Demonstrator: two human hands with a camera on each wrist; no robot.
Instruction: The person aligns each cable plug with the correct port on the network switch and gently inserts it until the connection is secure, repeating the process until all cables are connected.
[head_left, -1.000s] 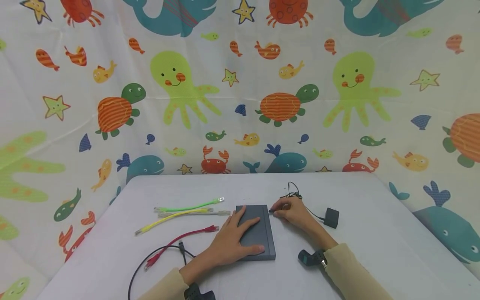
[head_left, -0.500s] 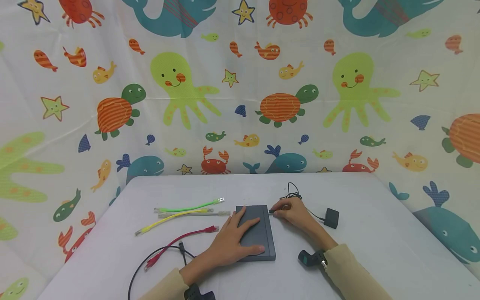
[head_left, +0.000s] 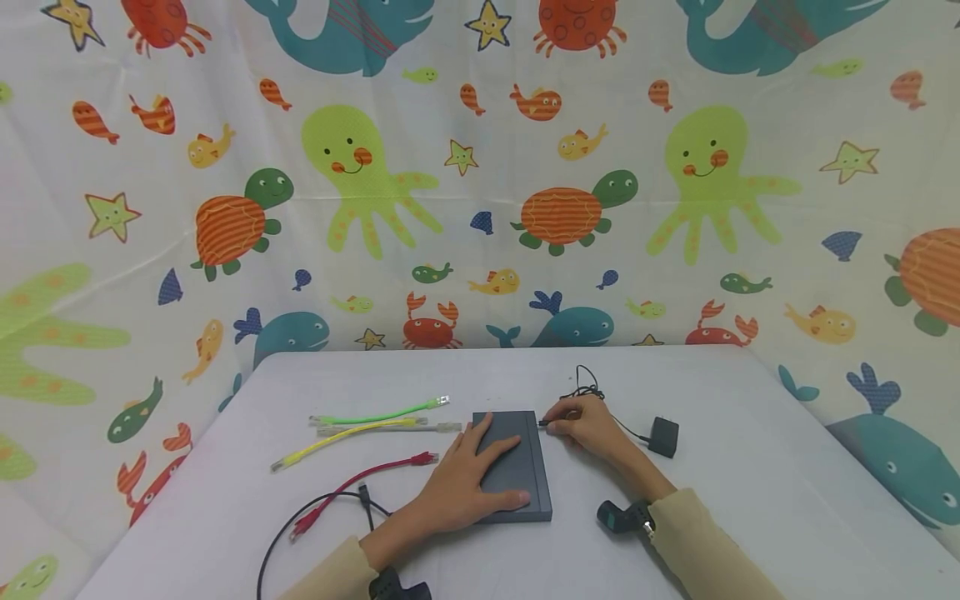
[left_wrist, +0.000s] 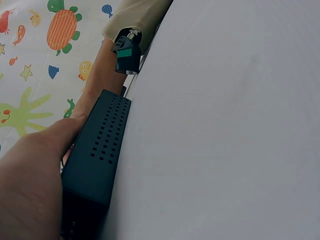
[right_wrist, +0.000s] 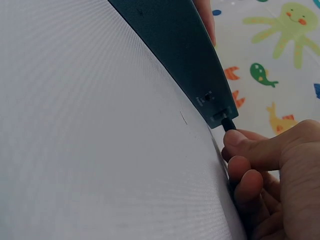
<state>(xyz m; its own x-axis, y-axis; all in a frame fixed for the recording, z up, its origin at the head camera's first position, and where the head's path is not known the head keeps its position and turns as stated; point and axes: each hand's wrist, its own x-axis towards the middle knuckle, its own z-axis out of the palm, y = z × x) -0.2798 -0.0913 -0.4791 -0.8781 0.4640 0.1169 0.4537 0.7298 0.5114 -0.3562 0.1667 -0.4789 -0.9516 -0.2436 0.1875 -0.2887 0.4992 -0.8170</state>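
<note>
A flat dark grey network switch lies on the white table, its vent holes showing in the left wrist view. My left hand rests on its top with fingers spread and thumb near the front right corner. At the switch's far right side, my right hand pinches a small black power plug between thumb and fingertips. In the right wrist view the plug's tip is right at the socket near the end of the switch's side wall. A thin black cord runs from this hand's area to a black power adapter.
Left of the switch lie a green network cable, a yellow one, a grey one and a red one. A black cable curves past the red one. A cartoon-print curtain hangs behind the table.
</note>
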